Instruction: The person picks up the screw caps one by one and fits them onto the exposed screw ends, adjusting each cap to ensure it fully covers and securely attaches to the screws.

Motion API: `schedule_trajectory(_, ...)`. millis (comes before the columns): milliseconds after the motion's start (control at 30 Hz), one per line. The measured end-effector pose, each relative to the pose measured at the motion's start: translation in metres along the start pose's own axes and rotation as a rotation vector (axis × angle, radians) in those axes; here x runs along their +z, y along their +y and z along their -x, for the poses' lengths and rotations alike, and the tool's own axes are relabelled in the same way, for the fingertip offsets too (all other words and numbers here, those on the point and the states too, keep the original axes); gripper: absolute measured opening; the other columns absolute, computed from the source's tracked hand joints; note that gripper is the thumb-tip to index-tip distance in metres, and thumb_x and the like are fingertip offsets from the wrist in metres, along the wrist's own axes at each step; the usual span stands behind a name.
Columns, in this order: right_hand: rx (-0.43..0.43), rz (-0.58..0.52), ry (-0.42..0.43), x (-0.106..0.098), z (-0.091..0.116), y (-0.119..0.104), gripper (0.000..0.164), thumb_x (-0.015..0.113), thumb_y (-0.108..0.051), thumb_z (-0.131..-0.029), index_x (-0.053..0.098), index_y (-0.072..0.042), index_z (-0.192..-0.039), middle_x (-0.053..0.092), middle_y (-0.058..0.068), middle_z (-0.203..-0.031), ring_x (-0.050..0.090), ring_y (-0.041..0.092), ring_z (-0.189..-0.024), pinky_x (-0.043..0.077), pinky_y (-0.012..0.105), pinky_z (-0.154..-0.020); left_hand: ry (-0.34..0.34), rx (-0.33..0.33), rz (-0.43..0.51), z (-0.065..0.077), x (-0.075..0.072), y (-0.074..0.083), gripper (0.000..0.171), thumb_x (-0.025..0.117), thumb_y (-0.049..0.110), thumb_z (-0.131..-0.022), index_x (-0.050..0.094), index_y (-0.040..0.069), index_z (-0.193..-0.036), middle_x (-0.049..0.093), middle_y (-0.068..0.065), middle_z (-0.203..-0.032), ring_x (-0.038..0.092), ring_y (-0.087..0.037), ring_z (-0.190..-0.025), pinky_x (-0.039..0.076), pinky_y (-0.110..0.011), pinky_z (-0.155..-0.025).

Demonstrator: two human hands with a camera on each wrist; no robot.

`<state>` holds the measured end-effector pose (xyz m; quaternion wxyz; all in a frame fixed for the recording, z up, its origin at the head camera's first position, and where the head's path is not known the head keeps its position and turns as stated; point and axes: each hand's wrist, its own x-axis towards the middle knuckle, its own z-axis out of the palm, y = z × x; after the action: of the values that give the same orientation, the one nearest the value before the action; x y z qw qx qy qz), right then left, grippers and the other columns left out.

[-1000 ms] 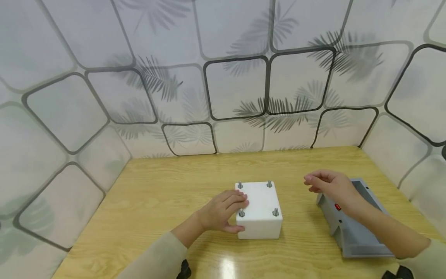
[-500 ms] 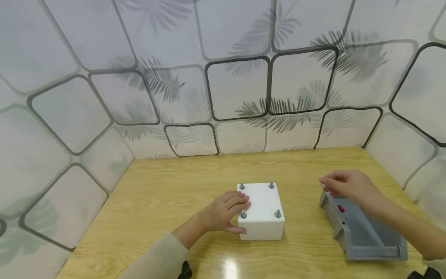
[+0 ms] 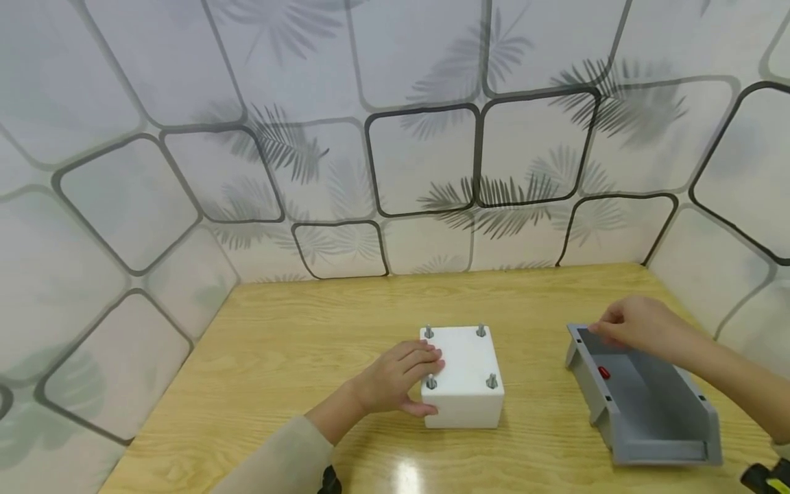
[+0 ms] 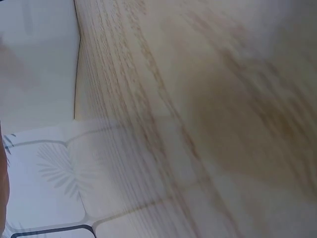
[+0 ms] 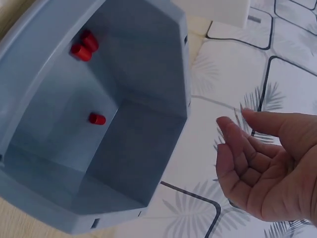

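Pale wall covering (image 3: pixel 426 161), dark rounded outlines plus leaf prints, surrounds back and both sides of the tabletop (image 3: pixel 308 322). Tabletop: yellowish wood grain, glare spot at near edge. Gray bin (image 3: pixel 666 451) sits on it at right, well apart from the white block (image 3: pixel 465 363), which rests flat around the middle. Left hand (image 3: pixel 395 377) grips the block's left side, fingers bent over the top, thumb against the front face near the corner. Right hand (image 3: pixel 648 326) hangs over the bin's far end, fingers loosely curled, thumb apart from them, holding nothing. Four metal pegs (image 3: pixel 492 381) stand upright on the block's top, one near each corner. Three small red pieces (image 5: pixel 97 119) lie in the bin per right wrist view: two touching, one apart
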<state>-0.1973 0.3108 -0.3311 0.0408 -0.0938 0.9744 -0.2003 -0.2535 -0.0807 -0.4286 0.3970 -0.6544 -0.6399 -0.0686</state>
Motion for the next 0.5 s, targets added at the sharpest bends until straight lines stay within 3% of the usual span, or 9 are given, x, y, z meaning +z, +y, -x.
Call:
schedule_trajectory(167, 0.004, 0.087, -0.069, 0.005, -0.002, 0.01, 0.037, 0.063, -0.018, -0.087, 0.048, -0.014, -0.054, 0.037, -0.007, -0.05, 0.033, 0.01, -0.048, 0.027, 0.024, -0.047, -0.009, -0.007, 0.0, -0.001, 0.0, 0.001, 0.07, 0.068, 0.059, -0.073, 0.062, 0.0, -0.11, 0.066, -0.008, -0.108, 0.06, -0.021, -0.105, 0.045, -0.032, -0.103)
schedule_trajectory(500, 0.022, 0.211, -0.09, 0.018, -0.003, 0.018, 0.032, 0.068, -0.013, -0.081, 0.049, -0.012, -0.056, 0.037, -0.007, -0.051, 0.034, 0.009, -0.048, 0.028, 0.023, -0.045, -0.022, -0.022, -0.007, -0.001, -0.001, 0.002, 0.068, 0.067, 0.058, -0.074, 0.062, 0.0, -0.11, 0.065, -0.008, -0.108, 0.06, -0.02, -0.105, 0.044, -0.031, -0.104)
